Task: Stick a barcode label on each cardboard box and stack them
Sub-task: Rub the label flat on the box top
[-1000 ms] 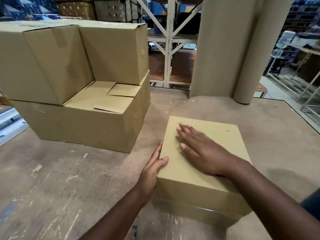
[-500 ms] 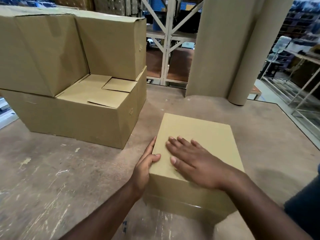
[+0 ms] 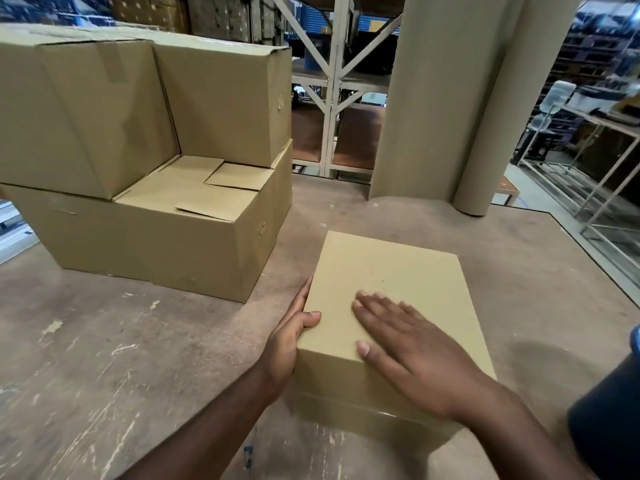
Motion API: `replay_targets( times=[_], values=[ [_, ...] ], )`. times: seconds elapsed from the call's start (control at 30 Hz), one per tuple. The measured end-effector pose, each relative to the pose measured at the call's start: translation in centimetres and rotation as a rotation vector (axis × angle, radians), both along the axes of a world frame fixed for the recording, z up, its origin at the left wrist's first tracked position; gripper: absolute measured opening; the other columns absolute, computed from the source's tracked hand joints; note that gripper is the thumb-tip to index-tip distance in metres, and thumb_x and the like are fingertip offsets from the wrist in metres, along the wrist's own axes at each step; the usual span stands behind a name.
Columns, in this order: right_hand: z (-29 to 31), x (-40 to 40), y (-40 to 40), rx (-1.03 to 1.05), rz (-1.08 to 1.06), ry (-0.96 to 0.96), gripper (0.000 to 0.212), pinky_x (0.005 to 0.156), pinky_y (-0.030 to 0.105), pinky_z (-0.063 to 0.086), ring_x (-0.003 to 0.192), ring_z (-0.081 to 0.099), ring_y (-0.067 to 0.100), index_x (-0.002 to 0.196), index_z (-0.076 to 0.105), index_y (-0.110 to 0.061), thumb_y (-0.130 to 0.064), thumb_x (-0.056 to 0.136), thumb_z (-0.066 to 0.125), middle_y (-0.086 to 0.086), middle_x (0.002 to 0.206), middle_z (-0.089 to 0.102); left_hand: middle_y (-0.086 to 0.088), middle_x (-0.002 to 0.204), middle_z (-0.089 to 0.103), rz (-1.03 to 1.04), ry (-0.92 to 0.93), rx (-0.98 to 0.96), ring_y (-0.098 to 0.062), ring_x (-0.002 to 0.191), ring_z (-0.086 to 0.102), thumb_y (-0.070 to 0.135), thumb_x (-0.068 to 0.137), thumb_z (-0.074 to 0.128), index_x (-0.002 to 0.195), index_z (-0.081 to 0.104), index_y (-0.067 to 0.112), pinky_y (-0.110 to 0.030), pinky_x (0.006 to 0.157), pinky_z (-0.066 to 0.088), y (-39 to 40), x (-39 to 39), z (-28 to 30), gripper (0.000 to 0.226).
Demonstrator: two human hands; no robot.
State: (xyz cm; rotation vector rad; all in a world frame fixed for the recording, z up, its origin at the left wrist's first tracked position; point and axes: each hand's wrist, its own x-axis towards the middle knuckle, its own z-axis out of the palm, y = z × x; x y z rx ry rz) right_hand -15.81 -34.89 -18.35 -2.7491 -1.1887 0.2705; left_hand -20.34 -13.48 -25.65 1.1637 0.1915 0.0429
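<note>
A small plain cardboard box (image 3: 391,271) lies on the worn wooden table (image 3: 104,358) in front of me. My left hand (image 3: 287,341) grips its left side, thumb hooked over the top edge. My right hand (image 3: 412,351) lies flat on the box top, fingers spread and slightly blurred. I see no barcode label on the box. To the left stands a stack of large cardboard boxes: a wide bottom box (image 3: 166,244) with two boxes on it, one at the left (image 3: 79,119) and one behind (image 3: 232,102).
Two tall rolls of corrugated cardboard (image 3: 450,98) stand at the table's far edge. A white metal rack (image 3: 332,84) rises behind them. The table's right edge (image 3: 595,265) drops to an aisle with metal frames. A dark object (image 3: 609,410) sits at the lower right.
My right hand has slid back along the box top toward me, from near the middle to the near part. My left hand keeps its hold on the box's left side.
</note>
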Motion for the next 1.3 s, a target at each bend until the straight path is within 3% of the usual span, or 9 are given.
replay_targets(
  times=[0.2,0.4,0.6,0.7,0.8,0.93,1.1,1.23,1.3],
  values=[
    [-0.1,4.5,-5.1,-0.065,-0.532,-0.102,0.083,0.13,0.038,-0.001,0.16,-0.003,0.013,0.167,0.007,-0.021,-0.067,0.098,0.005,-0.003,0.175,-0.002,0.006,0.14,0.064,0.012,-0.01,0.017,-0.021,0.127,0.062,0.023,0.085,0.051,0.151,0.041,0.034,-0.036,0.097,0.047,0.0,0.0,0.0,0.067],
    [-0.5,-2.1,0.1,0.037,-0.274,-0.078,0.077,0.128,0.029,-0.004,0.158,-0.01,0.005,0.167,0.0,-0.028,-0.066,0.099,0.0,-0.014,0.17,-0.01,0.002,0.137,0.066,0.039,-0.057,0.023,-0.02,0.123,0.064,0.021,0.083,0.05,0.147,0.046,0.03,-0.032,0.091,0.051,-0.3,0.2,-0.2,0.064],
    [-0.6,0.5,-3.9,0.009,-0.564,-0.127,0.08,0.128,0.033,-0.002,0.16,-0.004,0.012,0.167,0.004,-0.02,-0.062,0.1,-0.002,-0.003,0.174,-0.004,0.005,0.139,0.064,0.018,-0.063,0.085,-0.021,0.128,0.061,0.024,0.085,0.05,0.148,0.046,0.033,-0.041,0.102,0.046,0.1,0.1,-0.2,0.063],
    [-0.8,-0.9,-2.2,0.011,-0.424,-0.157,0.095,0.128,0.031,-0.006,0.16,-0.002,0.01,0.167,0.008,-0.02,-0.064,0.085,-0.015,-0.005,0.173,-0.001,0.003,0.137,0.066,0.036,-0.059,0.058,-0.021,0.126,0.062,0.023,0.083,0.051,0.146,0.047,0.031,-0.038,0.099,0.047,-0.3,0.1,-0.2,0.064],
    [-2.1,-2.9,-1.9,0.167,-0.265,-0.195,0.079,0.128,0.024,0.003,0.157,0.008,-0.001,0.163,0.027,-0.034,-0.064,0.095,0.0,-0.019,0.168,0.015,0.001,0.139,0.065,0.049,-0.043,0.065,-0.022,0.126,0.062,0.022,0.082,0.052,0.145,0.049,0.03,-0.039,0.1,0.046,-0.1,0.2,-0.3,0.063],
    [-5.5,-2.2,-5.5,0.662,-0.661,-0.46,0.047,0.115,0.027,0.038,0.143,0.046,0.002,0.135,0.069,-0.031,-0.045,0.102,0.038,-0.018,0.145,0.06,0.004,0.142,0.062,0.023,-0.018,0.164,-0.018,0.13,0.059,0.038,0.092,0.046,0.15,0.045,0.029,-0.041,0.107,0.044,0.3,-0.6,-0.7,0.059],
    [-9.9,-5.3,-6.1,1.3,-0.857,0.169,0.064,0.088,0.003,0.041,0.117,0.056,-0.019,0.13,0.06,-0.059,-0.092,0.08,0.035,-0.033,0.122,0.068,0.003,0.13,0.07,-0.013,0.162,0.181,-0.015,0.129,0.059,0.071,0.093,0.042,0.137,0.056,0.027,-0.025,0.093,0.052,0.1,-4.9,-5.5,0.064],
    [-12.3,-6.6,-5.4,1.307,-0.955,0.432,0.122,0.078,0.005,0.042,0.096,0.054,-0.023,0.141,0.055,-0.031,-0.109,0.049,0.039,-0.016,0.116,0.068,-0.01,0.129,0.07,-0.041,0.168,0.308,-0.006,0.108,0.069,0.027,0.093,0.072,0.136,0.054,0.013,-0.014,0.08,0.052,-0.5,-6.2,-7.9,0.05],
    [-12.3,-5.9,-5.7,1.26,-0.948,0.418,0.113,0.079,0.012,0.042,0.1,0.055,-0.017,0.13,0.061,-0.036,-0.11,0.049,0.037,-0.028,0.101,0.071,0.003,0.124,0.073,-0.031,0.145,0.381,-0.005,0.11,0.069,0.019,0.092,0.074,0.132,0.057,0.018,-0.017,0.084,0.053,-0.8,-5.8,-7.3,0.043]
  ],
)
